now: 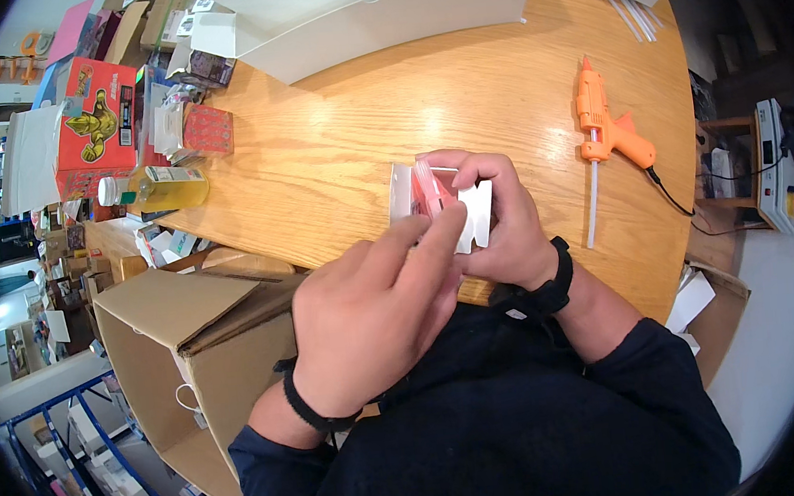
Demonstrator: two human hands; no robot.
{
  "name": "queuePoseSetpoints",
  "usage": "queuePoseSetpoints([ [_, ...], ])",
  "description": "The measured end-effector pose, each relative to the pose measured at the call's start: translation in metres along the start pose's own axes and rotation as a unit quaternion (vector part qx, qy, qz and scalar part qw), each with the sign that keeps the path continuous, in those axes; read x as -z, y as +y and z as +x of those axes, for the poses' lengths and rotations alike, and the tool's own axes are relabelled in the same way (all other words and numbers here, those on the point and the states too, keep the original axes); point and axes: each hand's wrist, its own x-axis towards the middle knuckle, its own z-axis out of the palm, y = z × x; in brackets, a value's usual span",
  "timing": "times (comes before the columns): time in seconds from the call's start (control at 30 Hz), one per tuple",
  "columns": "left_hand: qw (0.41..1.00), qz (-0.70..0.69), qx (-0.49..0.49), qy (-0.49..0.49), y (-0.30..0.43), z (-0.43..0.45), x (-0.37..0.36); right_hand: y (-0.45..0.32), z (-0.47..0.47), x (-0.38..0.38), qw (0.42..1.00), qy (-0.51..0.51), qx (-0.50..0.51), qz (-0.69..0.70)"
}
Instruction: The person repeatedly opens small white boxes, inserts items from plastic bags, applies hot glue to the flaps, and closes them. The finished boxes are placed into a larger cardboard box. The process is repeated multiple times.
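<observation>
My right hand (511,220) grips a small white carton (473,216) with its end flaps standing open. Between the flaps sits a pink, partly clear plastic packet (432,192), partly inside the carton. The thumb and fingers of my left hand (367,311) pinch this packet at the carton's mouth; the fingers hide its lower part. Both hands are just above the near edge of the wooden table (372,122).
An orange glue gun (594,110) with a glue stick lies to the right. Long white cartons (406,24) line the back. A bottle of yellow liquid (168,186) and red boxes (99,118) are at left. An open cardboard box (238,375) stands below left.
</observation>
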Motion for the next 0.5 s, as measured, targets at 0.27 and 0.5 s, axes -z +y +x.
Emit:
queuePoseSetpoints([
  [0.27,0.987,-0.017,0.053,-0.149,-0.003,0.000,-0.012,0.005,0.001,0.004,0.999,-0.018,0.009,-0.027],
  [0.5,0.999,-0.034,-0.017,0.019,-0.022,-0.014,-0.016,-0.007,0.009,0.013,0.992,-0.047,0.013,-0.114],
])
